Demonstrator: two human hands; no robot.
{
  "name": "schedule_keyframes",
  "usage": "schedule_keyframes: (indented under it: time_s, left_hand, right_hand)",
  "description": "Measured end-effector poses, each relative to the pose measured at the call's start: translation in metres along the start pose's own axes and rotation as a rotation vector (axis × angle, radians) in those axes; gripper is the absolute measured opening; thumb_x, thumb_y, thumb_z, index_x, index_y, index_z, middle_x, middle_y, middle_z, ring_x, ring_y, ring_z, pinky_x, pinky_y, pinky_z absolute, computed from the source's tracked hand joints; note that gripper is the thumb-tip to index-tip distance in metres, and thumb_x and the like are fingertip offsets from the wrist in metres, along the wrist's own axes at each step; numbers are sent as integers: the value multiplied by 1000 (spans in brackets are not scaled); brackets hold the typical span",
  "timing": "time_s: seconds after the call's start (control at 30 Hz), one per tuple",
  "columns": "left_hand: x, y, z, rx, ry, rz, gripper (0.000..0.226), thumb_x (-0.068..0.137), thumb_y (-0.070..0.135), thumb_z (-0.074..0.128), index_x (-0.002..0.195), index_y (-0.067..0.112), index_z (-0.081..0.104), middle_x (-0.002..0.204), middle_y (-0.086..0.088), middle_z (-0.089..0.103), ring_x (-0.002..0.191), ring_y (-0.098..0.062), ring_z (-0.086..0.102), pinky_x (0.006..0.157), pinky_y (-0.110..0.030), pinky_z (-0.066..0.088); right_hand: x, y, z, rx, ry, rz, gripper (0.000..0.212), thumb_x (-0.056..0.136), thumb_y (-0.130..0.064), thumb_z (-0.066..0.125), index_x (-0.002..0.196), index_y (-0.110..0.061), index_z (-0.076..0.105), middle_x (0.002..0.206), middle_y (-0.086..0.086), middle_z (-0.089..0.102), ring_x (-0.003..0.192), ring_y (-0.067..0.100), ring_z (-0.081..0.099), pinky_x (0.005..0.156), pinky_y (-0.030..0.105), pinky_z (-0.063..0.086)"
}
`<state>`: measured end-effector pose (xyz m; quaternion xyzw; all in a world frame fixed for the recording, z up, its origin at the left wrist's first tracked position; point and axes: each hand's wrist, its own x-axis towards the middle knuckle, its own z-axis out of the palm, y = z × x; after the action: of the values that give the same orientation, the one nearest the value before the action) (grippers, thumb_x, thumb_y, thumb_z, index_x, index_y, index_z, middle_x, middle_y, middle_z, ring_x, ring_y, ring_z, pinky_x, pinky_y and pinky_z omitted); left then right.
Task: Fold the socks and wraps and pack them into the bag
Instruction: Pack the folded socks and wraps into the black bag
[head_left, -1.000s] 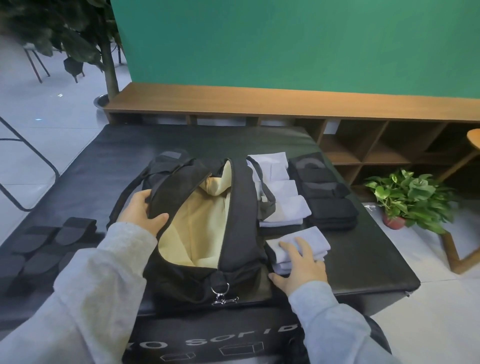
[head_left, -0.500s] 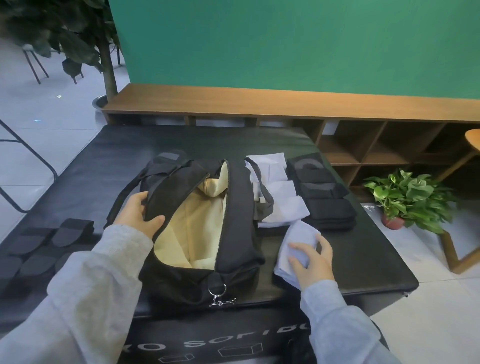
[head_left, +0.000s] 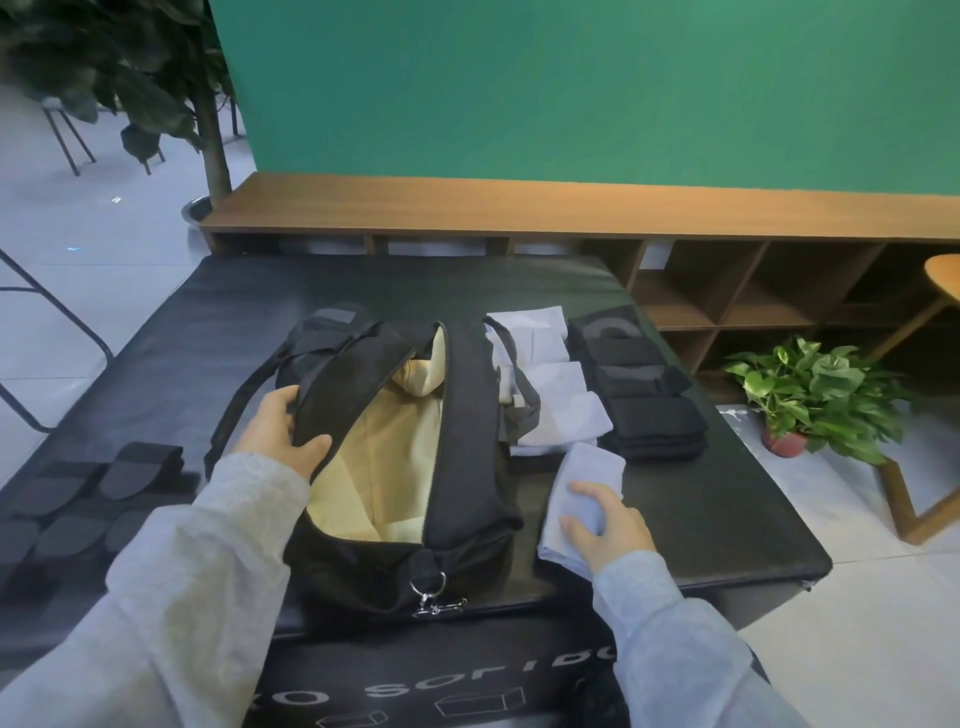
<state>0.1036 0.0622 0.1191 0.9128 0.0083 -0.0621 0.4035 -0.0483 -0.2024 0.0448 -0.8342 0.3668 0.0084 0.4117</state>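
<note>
We find the left hand (head_left: 283, 434) gripping the open black bag's (head_left: 467, 415) rim. The right hand (head_left: 602, 519) pinches a folded pale sock bundle (head_left: 576, 493) on the mat (head_left: 363, 291) just beside it. Soft, light cloth; we judge it liable to unfold, so grip across the layers.

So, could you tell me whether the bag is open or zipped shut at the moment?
Open. The bag gapes along its top, showing the pale yellow lining, and the left hand grips the edge of the opening.
</note>
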Motion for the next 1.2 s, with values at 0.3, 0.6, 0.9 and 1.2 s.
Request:
schedule_keyframes:
  time_s: [0.3,0.6,0.9,1.2]
  left_hand:
    - [-5,2,3,163,170,167,64,79,-5,65,130,30,49,144,-10,24,130,-33,30,103,-43,33]
    - [8,24,6,376,58,197,50,84,1,58,123,32,57,153,-6,18,140,-30,9,111,-39,18]
    - [24,46,5,618,-61,203,61,88,25,62,138,45,33,155,-6,4,142,-29,2,113,-43,17]
    - [38,67,13,901,-211,216,56,93,40,50,140,51,21,156,-1,-1,143,-28,-7,113,-51,11]
  right_hand:
    - [-15,1,8,452,110,-75,46,83,-4,68,119,-30,57,130,-6,34,110,10,42,82,8,43]
    - [-15,-4,-6,440,77,-165,49,88,-10,63,124,-42,52,122,-14,46,112,11,48,99,31,45]
    - [-7,-22,-22,455,147,-308,39,91,-9,57,92,-47,61,105,-29,49,98,6,54,95,31,49]
    - [0,-57,-43,473,184,-381,40,94,-8,54,91,-47,61,97,-26,49,86,-1,54,75,12,44]
